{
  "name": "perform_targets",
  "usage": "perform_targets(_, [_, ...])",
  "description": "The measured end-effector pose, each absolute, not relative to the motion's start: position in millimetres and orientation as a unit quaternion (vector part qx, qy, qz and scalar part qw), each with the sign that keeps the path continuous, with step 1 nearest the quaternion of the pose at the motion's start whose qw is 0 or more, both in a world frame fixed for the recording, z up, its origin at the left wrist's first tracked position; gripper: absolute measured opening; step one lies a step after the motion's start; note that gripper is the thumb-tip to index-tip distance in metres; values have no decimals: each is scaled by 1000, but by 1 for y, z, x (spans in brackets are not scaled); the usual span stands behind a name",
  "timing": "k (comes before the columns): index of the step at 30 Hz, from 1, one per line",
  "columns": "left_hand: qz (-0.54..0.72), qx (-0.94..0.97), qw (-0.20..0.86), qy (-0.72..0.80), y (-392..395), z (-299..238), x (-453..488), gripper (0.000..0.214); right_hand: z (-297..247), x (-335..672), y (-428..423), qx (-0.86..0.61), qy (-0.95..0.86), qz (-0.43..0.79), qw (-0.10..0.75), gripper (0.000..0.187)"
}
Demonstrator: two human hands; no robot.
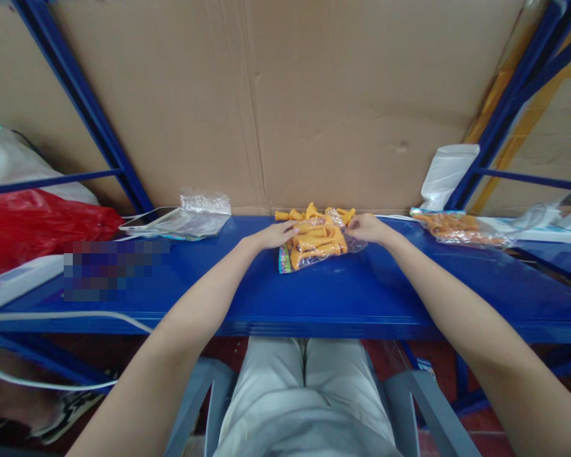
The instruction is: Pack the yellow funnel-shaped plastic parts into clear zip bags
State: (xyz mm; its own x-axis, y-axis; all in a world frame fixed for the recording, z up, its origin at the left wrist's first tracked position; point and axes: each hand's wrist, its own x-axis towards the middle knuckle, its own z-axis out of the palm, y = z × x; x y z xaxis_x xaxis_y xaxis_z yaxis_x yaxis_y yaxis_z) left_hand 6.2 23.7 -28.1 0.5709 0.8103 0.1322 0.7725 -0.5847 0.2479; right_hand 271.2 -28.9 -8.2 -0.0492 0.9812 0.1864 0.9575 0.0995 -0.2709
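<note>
A clear plastic bag (314, 244) packed with orange plastic pieces lies on the blue shelf (323, 298) in front of me. More loose orange pieces (309, 212) sit just behind it against the cardboard wall. My left hand (276, 235) rests on the bag's left edge with its fingers curled on the plastic. My right hand (367, 227) pinches the bag's upper right corner.
A second bag of orange pieces (457, 227) lies to the right, with a white bag (447, 171) behind it. Left are a phone (147, 218), empty clear bags (200, 212), a red bag (33, 225) and white cables (76, 316). Blue rack posts frame both sides.
</note>
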Motion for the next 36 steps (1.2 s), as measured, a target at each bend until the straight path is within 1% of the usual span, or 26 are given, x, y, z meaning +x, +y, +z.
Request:
perform_targets(3, [116, 880, 85, 452, 23, -28, 7, 65, -10, 269, -27, -674, -713, 4, 194, 21])
perform_targets(6, [117, 879, 88, 453, 22, -27, 7, 64, -11, 268, -26, -680, -704, -19, 203, 20])
perform_targets(10, [114, 880, 86, 453, 23, -27, 7, 64, -12, 267, -28, -687, -693, -34, 215, 18])
perform_targets(15, [113, 878, 84, 458, 24, -28, 6, 64, -13, 268, -25, -708, -666, -41, 232, 21])
perform_targets(21, [100, 879, 86, 458, 22, -26, 8, 65, -18, 270, -20, -731, -648, -25, 213, 22])
perform_targets(27, [81, 878, 86, 463, 20, -24, 10, 65, -15, 271, -21, -749, -625, -19, 217, 30])
perform_targets(32, [85, 876, 98, 465, 20, -24, 10, 65, -12, 271, -24, -763, -617, 11, 193, 36])
perform_targets(36, [89, 876, 105, 462, 22, -26, 10, 66, -8, 268, -27, -767, -612, 14, 192, 38])
